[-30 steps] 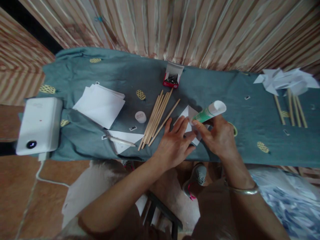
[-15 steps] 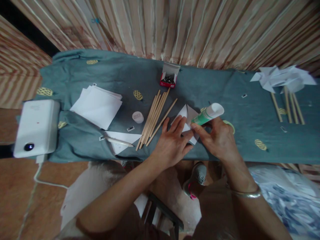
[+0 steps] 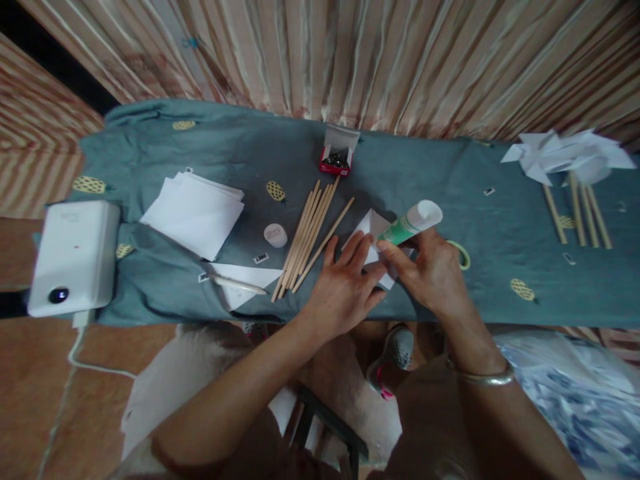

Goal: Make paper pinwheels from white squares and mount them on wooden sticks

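My left hand (image 3: 345,288) lies with fingers spread on a small folded sheet of white paper (image 3: 371,221), pressing it to the cloth. A green and white glue stick (image 3: 406,225) is gripped in my right hand (image 3: 433,272). It tilts, with its lower end at the paper beside my left fingertips; the glue tip itself is hidden. Left of my left hand are several thin wooden sticks (image 3: 309,230) in a loose bundle. Beyond them stands a small white cap (image 3: 275,235). To the right of my right hand, part of a pale green ring (image 3: 461,255) shows.
A red box (image 3: 337,160) of small dark metal pieces sits open at the back. Leftward are a white paper stack (image 3: 196,212), a white pen (image 3: 240,285) on a paper piece and a cabled white device (image 3: 75,257). Paper pinwheels (image 3: 550,159) on sticks lie far right.
My right hand has shifted slightly left with the glue stick, whose lower end is now nearer my left fingertips. The green ring shows more. My left hand stays in place.
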Demonstrator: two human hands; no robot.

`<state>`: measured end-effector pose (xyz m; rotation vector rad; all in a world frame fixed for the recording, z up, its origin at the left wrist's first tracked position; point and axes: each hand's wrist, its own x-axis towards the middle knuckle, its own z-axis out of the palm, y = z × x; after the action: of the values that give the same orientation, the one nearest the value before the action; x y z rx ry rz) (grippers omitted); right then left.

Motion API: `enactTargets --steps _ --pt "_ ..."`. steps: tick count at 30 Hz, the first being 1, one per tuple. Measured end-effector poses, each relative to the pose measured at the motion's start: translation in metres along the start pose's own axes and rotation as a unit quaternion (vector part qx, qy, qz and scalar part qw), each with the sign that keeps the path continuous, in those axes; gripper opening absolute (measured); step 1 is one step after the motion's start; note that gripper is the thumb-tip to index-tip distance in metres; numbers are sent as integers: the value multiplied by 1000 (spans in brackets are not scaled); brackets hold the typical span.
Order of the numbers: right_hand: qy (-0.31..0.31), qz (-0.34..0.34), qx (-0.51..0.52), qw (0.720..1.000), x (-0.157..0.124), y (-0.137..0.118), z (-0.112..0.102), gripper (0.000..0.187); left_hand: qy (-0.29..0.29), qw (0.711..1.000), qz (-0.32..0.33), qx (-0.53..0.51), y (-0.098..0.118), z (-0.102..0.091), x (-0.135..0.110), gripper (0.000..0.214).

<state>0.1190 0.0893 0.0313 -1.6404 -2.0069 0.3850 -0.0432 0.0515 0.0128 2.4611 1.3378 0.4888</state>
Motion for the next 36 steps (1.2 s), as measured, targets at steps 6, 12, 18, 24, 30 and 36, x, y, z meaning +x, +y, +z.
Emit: enactTargets --steps 6,12,18,24,30,36 --pt "-15 7 -11 1000 -3 0 -5 35 -3 1000 -3 2 0 0 0 40" --pt "0 11 -41 999 -2 4 -6 35 12 1000 -3 -3 1 1 1 42" --pt "13 8 -30 999 3 4 -1 36 5 1000 -3 -3 1 0 1 40" --pt "-3 4 16 1000 2 -1 0 34 12 1000 1 -4 0 0 0 39" --pt "-11 18 -10 1000 -5 1 -5 37 5 1000 -1 5 0 1 0 40" --pt "3 17 -38 999 -6 7 -7 35 9 1000 1 6 1 1 0 42"
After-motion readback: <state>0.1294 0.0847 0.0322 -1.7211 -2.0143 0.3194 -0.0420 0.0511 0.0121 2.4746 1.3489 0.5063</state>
